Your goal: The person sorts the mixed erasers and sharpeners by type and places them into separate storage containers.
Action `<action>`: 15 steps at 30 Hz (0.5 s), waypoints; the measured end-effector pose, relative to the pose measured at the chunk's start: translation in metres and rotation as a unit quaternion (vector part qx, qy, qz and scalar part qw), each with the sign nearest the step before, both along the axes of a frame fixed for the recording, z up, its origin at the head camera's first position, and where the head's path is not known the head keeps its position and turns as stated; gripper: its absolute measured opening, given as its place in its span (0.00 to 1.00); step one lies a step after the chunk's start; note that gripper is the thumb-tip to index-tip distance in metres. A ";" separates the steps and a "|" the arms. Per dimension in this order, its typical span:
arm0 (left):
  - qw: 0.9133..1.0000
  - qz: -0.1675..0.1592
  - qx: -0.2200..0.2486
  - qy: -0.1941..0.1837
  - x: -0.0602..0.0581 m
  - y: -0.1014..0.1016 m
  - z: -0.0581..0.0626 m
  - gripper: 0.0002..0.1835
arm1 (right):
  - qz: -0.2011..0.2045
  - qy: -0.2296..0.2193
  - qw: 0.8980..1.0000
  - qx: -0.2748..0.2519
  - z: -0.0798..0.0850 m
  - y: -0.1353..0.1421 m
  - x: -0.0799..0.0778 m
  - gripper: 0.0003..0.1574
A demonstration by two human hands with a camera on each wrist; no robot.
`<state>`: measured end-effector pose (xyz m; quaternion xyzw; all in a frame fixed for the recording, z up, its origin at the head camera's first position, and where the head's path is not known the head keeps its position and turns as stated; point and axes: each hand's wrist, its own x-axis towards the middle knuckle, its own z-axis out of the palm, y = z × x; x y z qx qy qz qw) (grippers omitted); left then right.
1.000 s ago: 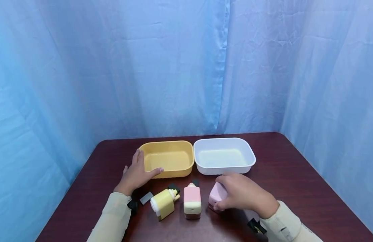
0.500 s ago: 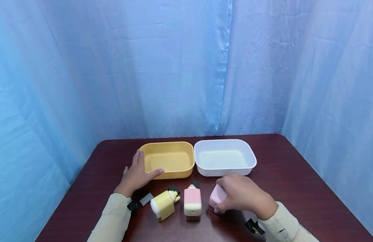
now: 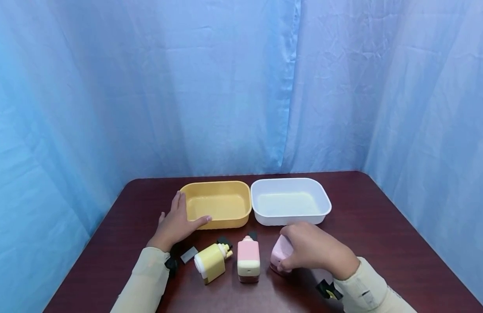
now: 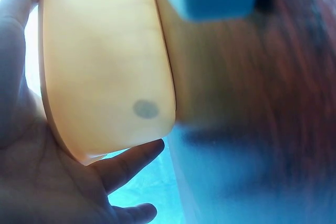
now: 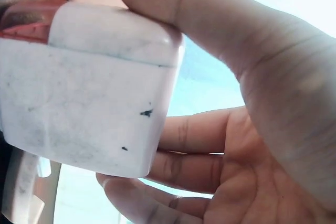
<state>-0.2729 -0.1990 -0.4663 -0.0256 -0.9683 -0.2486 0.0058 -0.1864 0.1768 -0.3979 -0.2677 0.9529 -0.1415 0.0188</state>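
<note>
My right hand point(image 3: 313, 248) grips a light pink crank pencil sharpener point(image 3: 281, 253) from above, thumb on the near side. In the right wrist view its pale, black-specked casing point(image 5: 89, 98) sits between thumb and fingers. My left hand point(image 3: 176, 224) lies around the left end of a yellow basin point(image 3: 245, 219), fingers spread and fairly straight, thumb along the front wall. The left wrist view shows the basin wall point(image 4: 105, 66) beside that palm. Between the hands stands a pink and cream pencil sharpener point(image 3: 248, 261). A yellow sharpener point(image 3: 211, 263) lies tilted to its left.
A white basin point(image 3: 291, 221) stands right against the yellow one. By the yellow sharpener lies a small grey rectangular piece point(image 3: 189, 255). All rest on a dark red-brown table point(image 3: 382, 243), with blue curtains point(image 3: 226, 87) behind and at both sides.
The view shifts very slightly. Both hands and all the objects keep their places, with the right hand still holding the light pink pencil sharpener.
</note>
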 end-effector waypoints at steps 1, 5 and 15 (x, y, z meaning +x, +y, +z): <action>1.000 -0.001 -0.001 -0.001 0.000 0.000 0.000 0.76 | -0.002 -0.003 1.000 -0.003 0.001 0.001 0.000 0.22; 1.000 0.000 -0.005 -0.001 0.001 0.001 0.001 0.76 | -0.005 -0.002 1.000 -0.017 0.005 0.004 0.001 0.22; 1.000 0.003 -0.003 -0.001 0.001 0.002 0.005 0.76 | 0.005 0.039 0.999 -0.023 0.012 0.007 -0.001 0.25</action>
